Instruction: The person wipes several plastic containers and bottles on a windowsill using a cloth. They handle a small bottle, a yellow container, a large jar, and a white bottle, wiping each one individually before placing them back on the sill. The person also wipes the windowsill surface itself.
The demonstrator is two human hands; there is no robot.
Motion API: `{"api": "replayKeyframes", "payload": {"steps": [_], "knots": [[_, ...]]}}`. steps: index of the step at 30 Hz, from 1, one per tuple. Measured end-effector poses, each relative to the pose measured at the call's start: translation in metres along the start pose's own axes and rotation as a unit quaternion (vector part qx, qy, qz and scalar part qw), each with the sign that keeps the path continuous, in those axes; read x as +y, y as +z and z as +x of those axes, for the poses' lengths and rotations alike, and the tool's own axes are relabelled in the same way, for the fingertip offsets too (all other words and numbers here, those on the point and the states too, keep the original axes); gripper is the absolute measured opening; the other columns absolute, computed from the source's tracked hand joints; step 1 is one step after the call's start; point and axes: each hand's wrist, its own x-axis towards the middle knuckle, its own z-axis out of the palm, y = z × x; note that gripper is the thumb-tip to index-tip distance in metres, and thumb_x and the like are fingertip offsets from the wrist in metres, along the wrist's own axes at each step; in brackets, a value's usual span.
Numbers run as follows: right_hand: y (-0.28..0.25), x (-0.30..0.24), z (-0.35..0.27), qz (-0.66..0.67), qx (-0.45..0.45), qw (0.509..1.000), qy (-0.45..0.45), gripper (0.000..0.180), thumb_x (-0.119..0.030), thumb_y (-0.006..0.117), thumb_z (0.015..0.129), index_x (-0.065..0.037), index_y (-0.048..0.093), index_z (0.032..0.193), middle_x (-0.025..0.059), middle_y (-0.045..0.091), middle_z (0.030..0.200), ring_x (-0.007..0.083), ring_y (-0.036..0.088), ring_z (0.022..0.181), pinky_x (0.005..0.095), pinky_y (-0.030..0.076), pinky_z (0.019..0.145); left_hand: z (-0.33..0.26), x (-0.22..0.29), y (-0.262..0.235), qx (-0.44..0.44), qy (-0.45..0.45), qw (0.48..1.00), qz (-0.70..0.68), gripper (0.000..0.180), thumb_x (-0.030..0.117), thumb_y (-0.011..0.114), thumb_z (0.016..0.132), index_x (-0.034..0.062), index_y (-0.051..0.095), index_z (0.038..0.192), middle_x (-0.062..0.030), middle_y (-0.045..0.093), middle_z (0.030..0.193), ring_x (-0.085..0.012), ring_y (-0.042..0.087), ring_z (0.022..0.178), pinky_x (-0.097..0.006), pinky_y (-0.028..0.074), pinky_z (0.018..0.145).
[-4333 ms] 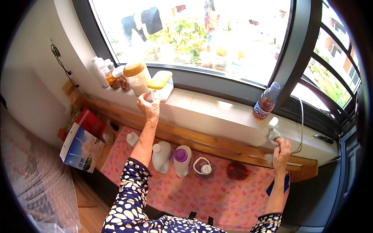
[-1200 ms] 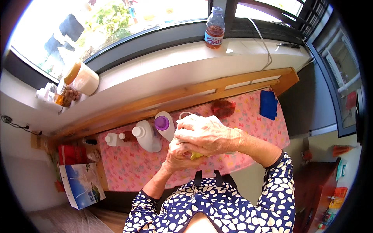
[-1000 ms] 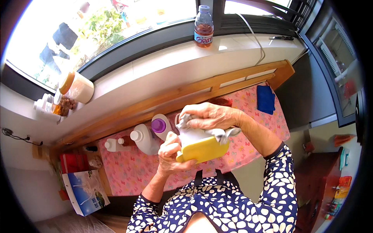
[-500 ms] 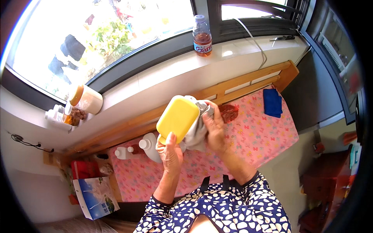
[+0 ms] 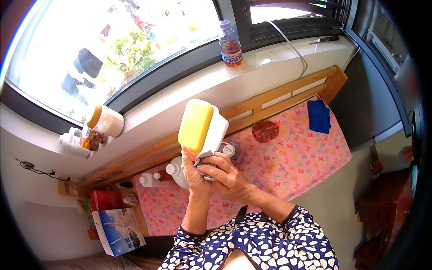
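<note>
My left hand (image 5: pixel 195 179) grips the lower end of a rounded plastic box (image 5: pixel 196 127), its thumb along the near edge. The box has a yellow face and a white side, and is held tilted above the bed-like surface. My right hand (image 5: pixel 228 178) is closed around a bunched grey cloth (image 5: pixel 205 158), pressed against the box's lower white side. Fingers of both hands nearly meet there, and part of the cloth is hidden. Just beyond my right hand stands a clear bottle with a round white cap (image 5: pixel 228 150).
Pink patterned fabric (image 5: pixel 288 162) covers the surface below, with a red bag (image 5: pixel 266 131), a folded blue cloth (image 5: pixel 319 116) and white jugs (image 5: pixel 174 168). A wooden rail (image 5: pixel 256 105) runs behind. On the sill stand a drink bottle (image 5: pixel 231 47) and jars (image 5: pixel 107 120). A carton (image 5: pixel 119 231) sits lower left.
The box has turned, showing more of its white side. My right hand and the cloth have moved from its upper right side down to its lower end, uncovering the capped bottle behind.
</note>
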Motion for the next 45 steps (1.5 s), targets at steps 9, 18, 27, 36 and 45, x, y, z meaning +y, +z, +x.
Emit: {"api": "replayKeyframes", "payload": {"steps": [9,18,27,36,45], "knots": [[-0.059,0.005,0.039,-0.054,0.184,0.978,0.077,0.039,0.005,0.056,0.073,-0.003,0.059,0.111,0.0166,0.053,0.117,0.0345,0.052,0.107,0.0427,0.043,0.094,-0.004,0.004,0.015,0.059,0.082,0.995,0.003,0.032,0.036,0.060,0.091,0.0114,0.058,0.112,0.0030,0.061,0.092,-0.0079,0.056,0.076,-0.024,0.046,0.064],[-0.036,-0.025,0.052,-0.204,-0.059,0.972,-0.102,0.033,-0.007,0.059,0.079,-0.003,0.059,0.112,0.0125,0.054,0.121,0.0295,0.049,0.114,0.0436,0.038,0.099,-0.001,-0.015,-0.024,0.009,0.075,0.997,0.035,0.055,0.049,0.044,0.095,0.0008,0.052,0.120,-0.0084,0.058,0.114,-0.0175,0.055,0.107,-0.034,0.043,0.094],[-0.057,0.005,0.061,-0.235,-0.063,0.970,-0.008,0.039,0.002,0.059,0.073,-0.001,0.059,0.112,0.0137,0.057,0.116,0.0324,0.050,0.108,0.0426,0.040,0.097,-0.013,-0.012,-0.017,-0.008,0.142,0.982,0.126,0.023,0.019,0.065,0.086,-0.0007,0.063,0.099,-0.0026,0.064,0.094,-0.0084,0.057,0.086,-0.023,0.044,0.081],[-0.062,-0.011,0.073,-0.168,-0.097,0.978,-0.070,0.032,-0.008,0.061,0.076,-0.007,0.063,0.108,0.0132,0.058,0.115,0.0325,0.052,0.107,0.0464,0.039,0.095,-0.017,-0.010,-0.023,0.008,0.077,0.959,0.274,0.024,0.007,0.074,0.077,0.0009,0.064,0.098,0.0015,0.064,0.087,-0.0017,0.054,0.076,-0.019,0.046,0.068],[-0.072,0.027,0.065,-0.068,-0.115,0.981,0.140,0.030,-0.012,0.058,0.085,-0.008,0.057,0.114,0.0080,0.063,0.106,0.0212,0.059,0.101,0.0369,0.045,0.084,-0.013,-0.004,-0.031,-0.094,0.162,0.904,0.384,0.025,0.011,0.077,0.063,0.0030,0.055,0.072,0.0020,0.041,0.071,-0.0073,0.037,0.064,-0.023,0.032,0.055]]}}
